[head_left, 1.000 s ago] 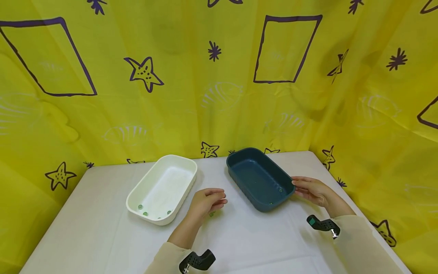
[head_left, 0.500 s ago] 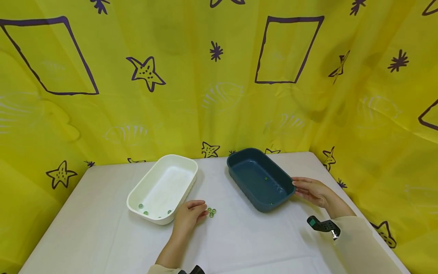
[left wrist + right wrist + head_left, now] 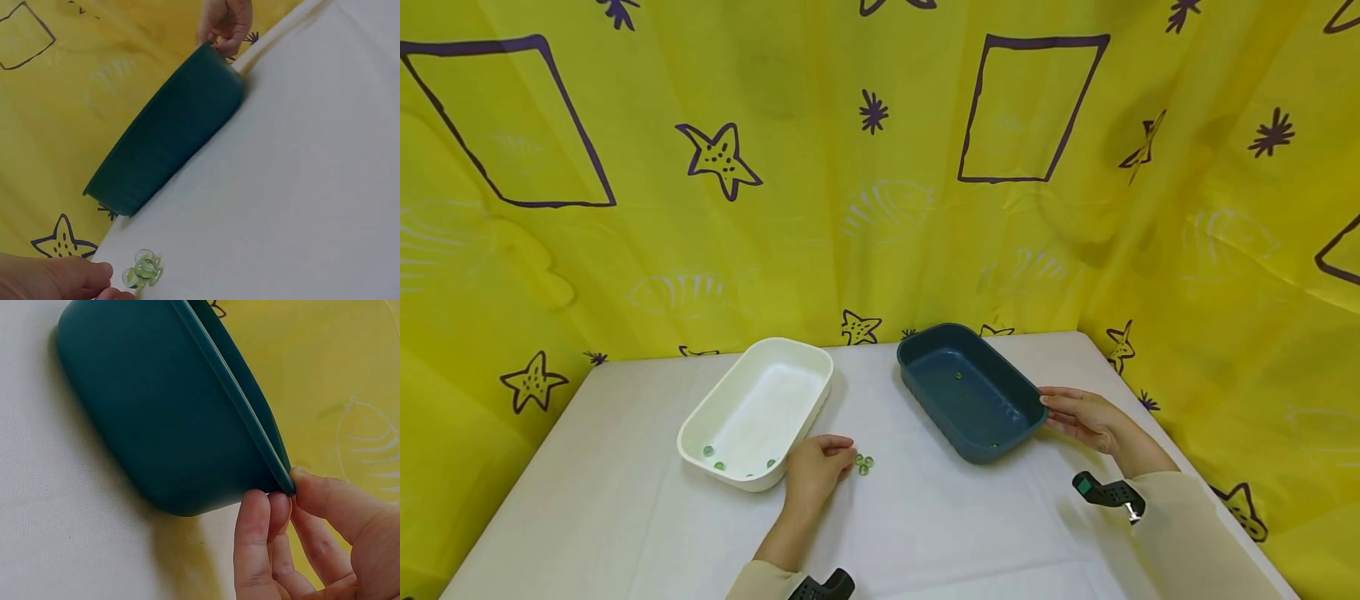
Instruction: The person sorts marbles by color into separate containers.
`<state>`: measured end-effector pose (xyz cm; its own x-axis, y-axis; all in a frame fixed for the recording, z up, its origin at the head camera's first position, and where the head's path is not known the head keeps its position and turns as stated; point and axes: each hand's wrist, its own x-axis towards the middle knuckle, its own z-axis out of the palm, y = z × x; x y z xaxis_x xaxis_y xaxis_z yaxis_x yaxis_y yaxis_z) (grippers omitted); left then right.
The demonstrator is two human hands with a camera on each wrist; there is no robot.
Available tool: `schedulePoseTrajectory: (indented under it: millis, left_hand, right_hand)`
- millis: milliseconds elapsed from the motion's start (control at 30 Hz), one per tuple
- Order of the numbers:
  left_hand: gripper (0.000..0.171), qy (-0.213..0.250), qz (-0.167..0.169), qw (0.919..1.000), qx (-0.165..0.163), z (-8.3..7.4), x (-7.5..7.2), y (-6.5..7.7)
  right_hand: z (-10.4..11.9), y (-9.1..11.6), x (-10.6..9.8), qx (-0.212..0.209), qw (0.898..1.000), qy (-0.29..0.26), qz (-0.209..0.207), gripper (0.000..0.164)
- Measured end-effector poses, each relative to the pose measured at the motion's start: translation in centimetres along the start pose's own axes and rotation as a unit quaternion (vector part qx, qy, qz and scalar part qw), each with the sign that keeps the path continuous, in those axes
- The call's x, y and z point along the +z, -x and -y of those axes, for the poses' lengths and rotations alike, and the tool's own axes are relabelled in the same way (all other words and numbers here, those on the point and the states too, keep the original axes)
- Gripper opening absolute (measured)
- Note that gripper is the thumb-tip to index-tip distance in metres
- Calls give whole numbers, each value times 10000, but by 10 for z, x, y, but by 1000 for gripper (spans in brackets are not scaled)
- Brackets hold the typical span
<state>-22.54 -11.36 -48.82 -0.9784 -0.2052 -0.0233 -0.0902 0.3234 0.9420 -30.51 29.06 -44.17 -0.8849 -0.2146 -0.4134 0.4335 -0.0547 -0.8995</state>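
In the head view my left hand (image 3: 817, 468) is low over the white cloth beside the white tray, its fingertips just left of three clear green marbles (image 3: 863, 470) lying close together. Seen from the left wrist, its thumb (image 3: 94, 275) and a fingertip are close to these marbles (image 3: 146, 270), with no marble showing between them. My right hand (image 3: 1086, 419) pinches the rim of a dark teal tray (image 3: 162, 419) at its near right corner, thumb over the edge and fingers beneath. Inside that tray are a green marble (image 3: 958, 376) toward the far end and another (image 3: 994, 445) at the near end.
A white tray (image 3: 808, 356) stands on the left with several green marbles (image 3: 719, 466) at its near end. White cloth (image 3: 970, 533) covers the table, and a yellow patterned curtain (image 3: 805, 250) hangs behind and at the sides.
My left hand has moved from between the trays toward the white tray, uncovering the three marbles, then edged back right. One marble in the teal tray has rolled toward the far end.
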Motion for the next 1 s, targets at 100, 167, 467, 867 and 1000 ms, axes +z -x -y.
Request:
schedulePoseTrajectory:
  millis: [100,167,467,867,1000]
  left_hand:
    - [11,-493,97,9985,213,-3,0,-2]
    - [10,-772,168,9964,307,-5,0,-2]
    - [8,-1610,203,9842,705,-9,0,-2]
    - [6,-1735,74,9815,813,-10,1,0]
    - [6,-1763,31,9811,794,-9,1,1]
  right_hand:
    - [0,0,0,-3,10000,20,-36,22]
    - [0,-1,0,-5,10000,26,-49,22]
    - [-2,-2,-1,34,9999,-4,-95,20]
    - [-1,-2,0,24,10000,-50,-77,20]
    - [-2,-1,-1,-15,10000,-83,-5,23]
